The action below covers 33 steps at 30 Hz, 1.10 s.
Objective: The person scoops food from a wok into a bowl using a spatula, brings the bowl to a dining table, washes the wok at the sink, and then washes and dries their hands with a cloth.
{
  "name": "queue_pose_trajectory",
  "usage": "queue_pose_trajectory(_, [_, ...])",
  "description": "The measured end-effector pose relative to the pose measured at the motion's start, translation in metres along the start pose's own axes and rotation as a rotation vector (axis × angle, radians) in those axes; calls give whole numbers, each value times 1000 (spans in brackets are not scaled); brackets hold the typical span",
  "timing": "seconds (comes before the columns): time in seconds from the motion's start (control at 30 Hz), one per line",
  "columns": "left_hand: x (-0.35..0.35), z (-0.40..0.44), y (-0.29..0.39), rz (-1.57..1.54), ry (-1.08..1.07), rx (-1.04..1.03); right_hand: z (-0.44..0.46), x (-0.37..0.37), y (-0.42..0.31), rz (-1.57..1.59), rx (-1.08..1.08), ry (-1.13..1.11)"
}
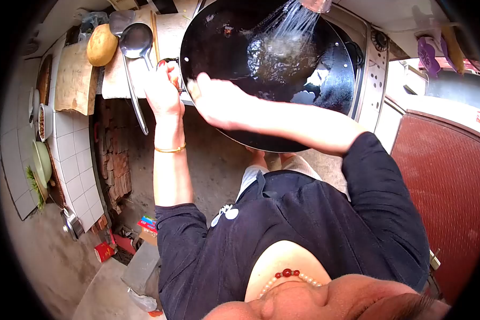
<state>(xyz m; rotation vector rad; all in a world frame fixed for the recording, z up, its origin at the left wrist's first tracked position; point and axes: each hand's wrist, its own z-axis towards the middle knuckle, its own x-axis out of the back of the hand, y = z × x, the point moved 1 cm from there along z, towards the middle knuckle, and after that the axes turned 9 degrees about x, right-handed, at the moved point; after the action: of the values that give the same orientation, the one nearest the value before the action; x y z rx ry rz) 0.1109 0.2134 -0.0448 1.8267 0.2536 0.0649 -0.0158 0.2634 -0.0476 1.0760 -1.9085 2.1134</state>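
A large black wok [224,58] lies under a stream of running water [290,26], which splashes and pools inside it. My left hand [167,90] is closed at the wok's left side, around its handle, most of which the fingers hide. Across the front of the wok reaches my right arm. My right hand [216,101] is at the left part of the rim, close to my left hand. Its fingers are smeared by motion, and whether they hold anything does not show.
Left of the wok lie a metal ladle [137,40], a spatula [122,21] and a yellowish round vegetable or fruit [102,45] beside a wooden board [74,77]. A green bowl [41,162] stands farther left. A red-brown panel [442,197] is on the right.
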Motion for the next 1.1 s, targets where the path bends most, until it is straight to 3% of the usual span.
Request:
queue_pose_trajectory(0.03, [-2,0,2,-5,9,19,-27,13,-17,24,-84,-77])
queue_pose_trajectory(0.07, [-2,1,1,-27,-2,17,-52,20,-17,-112,76,-186])
queue_pose_trajectory(0.13, [-2,1,2,-62,-26,44,-91,35,1,-80,-12,-432])
queue_pose_trajectory(0.27, [2,2,3,-29,-6,39,-145,88,73,-348,59,-722])
queue_pose_trajectory(0.37, [-1,-2,7,-39,3,60,-131,123,137,-743,-79,-676])
queue_pose_trajectory(0.43, [-5,-4,7,-7,-8,55,-104,121,192,-980,79,-453])
queue_pose_trajectory(0.47, [-5,-5,6,11,-11,53,-88,113,210,-972,161,-345])
queue_pose_trajectory(0.5, [-6,-6,6,13,-14,53,-61,103,201,-983,-68,-456])
queue_pose_trajectory(0.53, [-6,-6,7,14,-19,51,-39,86,218,-885,-85,-344])
queue_pose_trajectory(0.57, [-7,-5,8,16,-23,48,-25,69,220,-707,53,18])
queue_pose_trajectory(0.63, [-9,-7,9,33,-22,25,-5,53,150,-502,-193,49])
queue_pose_trajectory(0.67, [-10,-7,10,39,-22,11,5,36,141,-249,-305,141])
queue_pose_trajectory(0.7, [-9,-6,9,37,-13,24,5,33,113,-311,-283,28])
queue_pose_trajectory(0.8, [-8,-3,7,36,-2,39,-4,13,50,-43,-174,32])
queue_pose_trajectory(0.9, [-9,-3,6,34,24,26,-38,12,7,-7,-83,-82])
queue_pose_trajectory(0.97, [-9,-3,7,16,15,35,-74,15,2,-144,192,-97])
queue_pose_trajectory(1.03, [-8,-3,8,24,9,38,-105,29,7,-72,78,-277])
queue_pose_trajectory(1.1, [-10,-6,9,34,8,24,-138,51,29,-105,105,-452])
